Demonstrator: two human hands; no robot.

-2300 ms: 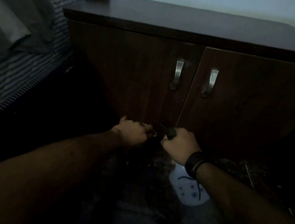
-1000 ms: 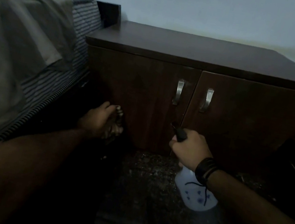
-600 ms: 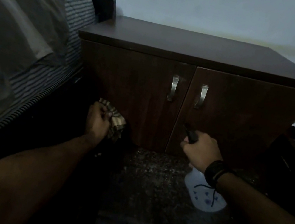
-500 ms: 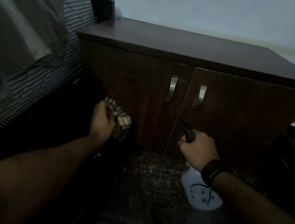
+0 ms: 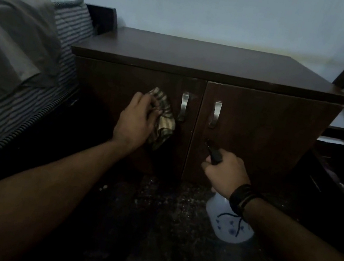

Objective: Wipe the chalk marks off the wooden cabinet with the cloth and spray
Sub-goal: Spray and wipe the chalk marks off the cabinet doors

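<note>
Here, a dim bedroom seen from above.
Cloth: striped rag [image 5: 162,115], soft and light, bunched in the left hand [image 5: 135,121] against the wooden cabinet [image 5: 259,127] door, beside a metal handle [image 5: 183,106].
Spray: right hand [image 5: 225,174] grips the neck of the plastic spray bottle [image 5: 229,225], likely light, possibly slippery.
Chalk marks: too dark to see.

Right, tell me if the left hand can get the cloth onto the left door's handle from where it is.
Probably yes. The left hand grips the cloth against the left door, and the cloth's edge lies just beside the left handle. Nothing stands between them; the right hand holds the spray bottle lower down.
</note>
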